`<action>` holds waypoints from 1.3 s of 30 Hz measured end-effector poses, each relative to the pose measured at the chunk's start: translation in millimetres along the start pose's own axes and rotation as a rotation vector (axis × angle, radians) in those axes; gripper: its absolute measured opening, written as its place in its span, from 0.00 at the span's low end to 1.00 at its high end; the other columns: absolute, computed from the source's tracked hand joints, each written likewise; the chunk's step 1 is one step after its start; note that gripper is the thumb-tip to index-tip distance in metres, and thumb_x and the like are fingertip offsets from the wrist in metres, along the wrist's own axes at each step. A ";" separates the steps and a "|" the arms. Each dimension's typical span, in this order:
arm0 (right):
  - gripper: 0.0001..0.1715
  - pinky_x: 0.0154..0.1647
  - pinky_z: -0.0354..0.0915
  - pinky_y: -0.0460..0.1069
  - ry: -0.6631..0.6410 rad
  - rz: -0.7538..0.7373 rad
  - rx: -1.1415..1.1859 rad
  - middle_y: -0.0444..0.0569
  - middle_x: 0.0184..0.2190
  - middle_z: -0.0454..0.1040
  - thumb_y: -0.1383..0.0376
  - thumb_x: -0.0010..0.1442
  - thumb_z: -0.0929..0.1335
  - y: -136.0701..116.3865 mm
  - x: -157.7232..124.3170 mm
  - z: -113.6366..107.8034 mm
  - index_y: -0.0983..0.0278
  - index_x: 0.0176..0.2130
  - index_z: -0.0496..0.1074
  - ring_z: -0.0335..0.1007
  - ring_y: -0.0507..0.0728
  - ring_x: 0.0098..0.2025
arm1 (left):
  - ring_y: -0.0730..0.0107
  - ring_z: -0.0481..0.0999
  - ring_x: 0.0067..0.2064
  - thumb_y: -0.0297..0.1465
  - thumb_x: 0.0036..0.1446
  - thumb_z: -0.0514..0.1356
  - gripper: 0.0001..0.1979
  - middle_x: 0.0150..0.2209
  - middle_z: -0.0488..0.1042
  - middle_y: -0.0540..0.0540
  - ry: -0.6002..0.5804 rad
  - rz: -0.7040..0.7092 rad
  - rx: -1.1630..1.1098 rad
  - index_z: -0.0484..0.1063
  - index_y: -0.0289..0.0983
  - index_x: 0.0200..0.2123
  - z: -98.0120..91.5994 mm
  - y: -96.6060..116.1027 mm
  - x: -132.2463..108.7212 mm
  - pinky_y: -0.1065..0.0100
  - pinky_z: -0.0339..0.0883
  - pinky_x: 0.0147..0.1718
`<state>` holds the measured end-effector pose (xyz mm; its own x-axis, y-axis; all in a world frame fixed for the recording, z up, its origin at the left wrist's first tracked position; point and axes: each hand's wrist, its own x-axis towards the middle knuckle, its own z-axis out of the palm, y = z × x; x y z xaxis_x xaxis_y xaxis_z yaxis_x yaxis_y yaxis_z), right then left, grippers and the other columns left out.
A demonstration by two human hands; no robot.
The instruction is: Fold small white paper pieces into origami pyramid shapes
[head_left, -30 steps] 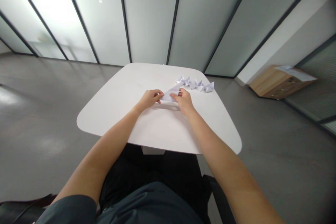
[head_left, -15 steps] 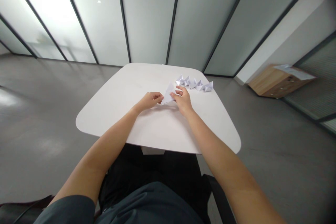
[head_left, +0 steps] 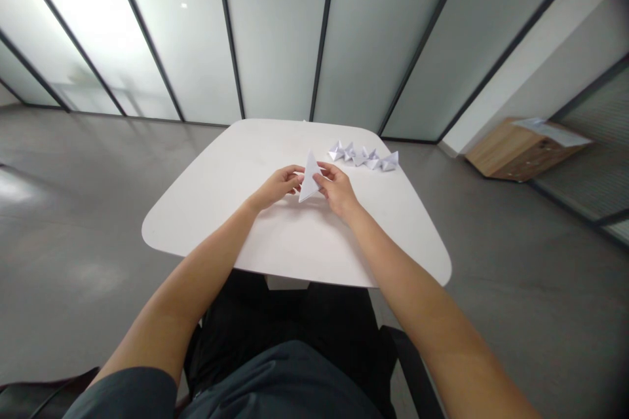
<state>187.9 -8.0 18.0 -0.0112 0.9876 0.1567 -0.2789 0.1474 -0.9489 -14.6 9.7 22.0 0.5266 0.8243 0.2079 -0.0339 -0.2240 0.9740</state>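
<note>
A white sheet of paper folded into a triangle (head_left: 309, 178) is held a little above the table, its point facing away from me. My right hand (head_left: 338, 190) grips its right side, thumb on the near face and the other fingers behind. At the left edge, my left hand (head_left: 282, 185) has its fingers curled against the paper; their tips are partly hidden by it. Just beyond my right hand, several small folded paper boats (head_left: 361, 156) stand in a row on the white table (head_left: 221, 190).
Frosted glass panels (head_left: 275, 33) with dark frames rise behind the table. A wooden cabinet (head_left: 515, 150) with papers on top stands at the right. Below me, a black chair armrest (head_left: 413, 366) is close to the table's front edge.
The folded paper has turned more upright, its point now facing away from me, and has moved slightly left. My right hand has shifted left with it; my left hand's fingers have changed position.
</note>
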 end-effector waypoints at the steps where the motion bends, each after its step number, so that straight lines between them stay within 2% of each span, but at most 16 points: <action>1: 0.35 0.47 0.74 0.53 -0.003 0.002 0.003 0.45 0.43 0.77 0.56 0.44 0.81 -0.5 -0.3 0.1 0.57 0.51 0.75 0.76 0.57 0.44 | 0.75 0.75 0.34 0.48 0.61 0.65 0.25 0.34 0.77 0.49 -0.009 -0.006 -0.026 0.72 0.39 0.55 0.4 0.3 -0.4 0.73 0.67 0.35; 6: 0.37 0.49 0.75 0.55 -0.020 0.008 0.034 0.47 0.44 0.79 0.55 0.43 0.82 -5.5 -2.6 2.2 0.57 0.52 0.75 0.76 0.59 0.46 | 0.73 0.77 0.37 0.48 0.58 0.67 0.28 0.38 0.78 0.47 -0.035 -0.043 -0.153 0.71 0.41 0.57 0.4 1.1 -1.3 0.71 0.69 0.38; 10: 0.36 0.48 0.75 0.54 -0.034 -0.004 0.045 0.47 0.45 0.79 0.55 0.45 0.81 -7.1 -4.2 2.5 0.56 0.53 0.76 0.77 0.59 0.45 | 0.72 0.77 0.38 0.45 0.59 0.67 0.28 0.41 0.78 0.46 -0.063 -0.057 -0.154 0.69 0.41 0.59 -1.3 1.0 -0.9 0.70 0.71 0.40; 12: 0.33 0.48 0.74 0.53 -0.044 -0.042 -0.032 0.47 0.47 0.79 0.56 0.47 0.80 -4.9 -3.9 1.3 0.57 0.53 0.77 0.76 0.58 0.45 | 0.72 0.78 0.38 0.42 0.60 0.67 0.27 0.40 0.78 0.45 -0.049 -0.060 -0.103 0.69 0.39 0.59 -0.2 1.5 -0.8 0.70 0.71 0.39; 16: 0.27 0.44 0.75 0.52 -0.065 -0.161 -0.347 0.48 0.47 0.81 0.59 0.53 0.77 3.4 -0.7 -1.5 0.60 0.53 0.80 0.76 0.56 0.39 | 0.69 0.79 0.40 0.37 0.60 0.65 0.26 0.43 0.80 0.42 -0.023 -0.064 -0.005 0.68 0.38 0.60 6.3 2.0 -0.6 0.69 0.74 0.38; 18: 0.26 0.45 0.75 0.53 -0.058 -0.214 -0.486 0.49 0.47 0.81 0.59 0.55 0.75 6.8 1.1 -2.4 0.60 0.54 0.80 0.76 0.56 0.38 | 0.68 0.80 0.40 0.35 0.60 0.65 0.26 0.44 0.80 0.41 0.007 -0.068 0.021 0.68 0.38 0.61 9.0 0.9 0.2 0.68 0.75 0.37; 20: 0.25 0.48 0.75 0.54 -0.044 -0.285 -0.605 0.50 0.50 0.81 0.59 0.58 0.74 8.2 1.8 -2.8 0.60 0.55 0.79 0.77 0.58 0.41 | 0.68 0.80 0.38 0.33 0.59 0.64 0.25 0.42 0.81 0.43 0.068 -0.066 0.078 0.69 0.37 0.60 9.6 -0.9 1.6 0.69 0.76 0.36; 24: 0.25 0.52 0.75 0.54 -0.070 -0.341 -0.702 0.51 0.57 0.77 0.55 0.65 0.71 3.7 -1.4 -0.8 0.60 0.58 0.77 0.78 0.60 0.48 | 0.70 0.78 0.32 0.32 0.58 0.61 0.18 0.35 0.79 0.47 0.230 -0.013 0.319 0.76 0.36 0.52 4.8 -2.9 4.7 0.72 0.74 0.31; 28: 0.32 0.54 0.74 0.55 -0.126 -0.271 -0.709 0.51 0.61 0.74 0.52 0.65 0.72 -1.0 -6.7 2.3 0.57 0.65 0.71 0.80 0.62 0.49 | 0.71 0.77 0.28 0.32 0.59 0.59 0.13 0.29 0.77 0.50 0.339 0.051 0.558 0.81 0.36 0.43 -1.8 -1.6 5.2 0.73 0.70 0.29; 31: 0.38 0.52 0.76 0.56 -0.105 -0.225 -0.672 0.52 0.63 0.72 0.57 0.61 0.75 2.5 -6.2 2.7 0.56 0.67 0.68 0.81 0.61 0.44 | 0.71 0.78 0.29 0.32 0.60 0.58 0.14 0.30 0.79 0.50 0.376 0.046 0.578 0.82 0.38 0.44 -4.7 -1.9 5.5 0.72 0.70 0.32; 33: 0.36 0.48 0.78 0.56 -0.100 -0.166 -0.552 0.53 0.63 0.72 0.61 0.60 0.74 6.5 -4.0 2.6 0.57 0.65 0.70 0.82 0.60 0.42 | 0.70 0.78 0.32 0.33 0.60 0.59 0.15 0.33 0.81 0.49 0.379 0.017 0.516 0.83 0.39 0.46 -4.9 -3.8 6.4 0.71 0.72 0.34; 35: 0.31 0.46 0.79 0.56 -0.116 -0.091 -0.371 0.52 0.61 0.74 0.63 0.60 0.73 8.8 -2.1 2.7 0.60 0.62 0.73 0.81 0.61 0.44 | 0.69 0.79 0.35 0.35 0.61 0.60 0.16 0.38 0.82 0.47 0.366 -0.026 0.367 0.82 0.38 0.49 -3.8 -6.3 7.6 0.69 0.74 0.38; 39: 0.26 0.52 0.78 0.57 -0.124 0.019 -0.137 0.50 0.50 0.81 0.68 0.57 0.72 5.2 -2.2 3.2 0.63 0.56 0.77 0.79 0.60 0.49 | 0.66 0.79 0.46 0.37 0.61 0.63 0.19 0.51 0.81 0.42 0.267 -0.093 -0.001 0.80 0.38 0.54 -1.1 -7.4 7.4 0.65 0.75 0.48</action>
<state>183.5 -9.6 13.6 -0.1357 0.9773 0.1630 -0.1439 0.1434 -0.9792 -11.4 18.0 16.4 0.2847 0.9492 0.1342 0.0033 -0.1410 0.9900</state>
